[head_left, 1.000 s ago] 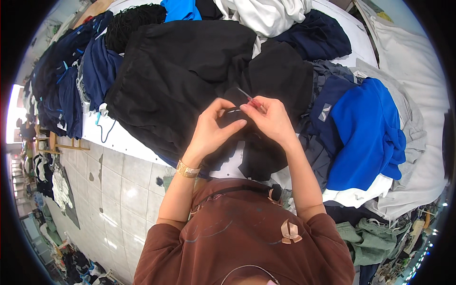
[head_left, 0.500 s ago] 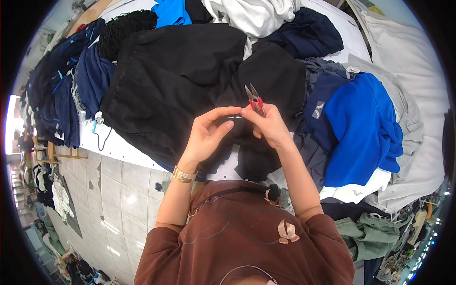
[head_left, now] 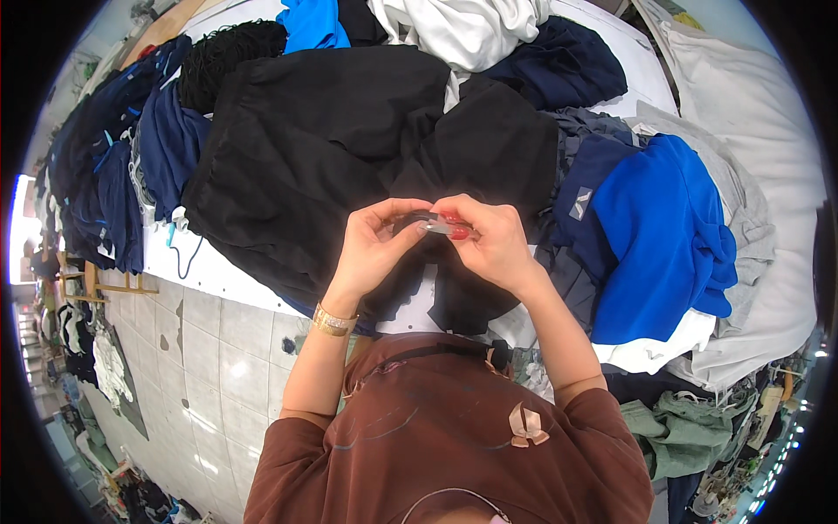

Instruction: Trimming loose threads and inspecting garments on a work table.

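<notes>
My right hand point(head_left: 487, 241) is closed around a pair of small thread snips point(head_left: 457, 229) with red grips and metal blades. The blades point left, to the fingertips of my left hand point(head_left: 377, 243). That hand is pinched, its thumb and forefinger close together at the blades; what lies between them is too small and hidden to name. Both hands are raised over black trousers point(head_left: 297, 131) with a gathered waistband, spread across the table.
A bright blue garment point(head_left: 659, 236) lies on a pile at the right, beside a pale grey cloth heap point(head_left: 742, 166). Navy garments point(head_left: 118, 192) hang over the left table edge. White cloth point(head_left: 463, 35) is bunched at the back. A tiled floor point(head_left: 236, 367) shows lower left.
The snips have turned from pointing up and away to pointing left. Their blades have come to my left fingertips, and my right fingers have wrapped further round the grips.
</notes>
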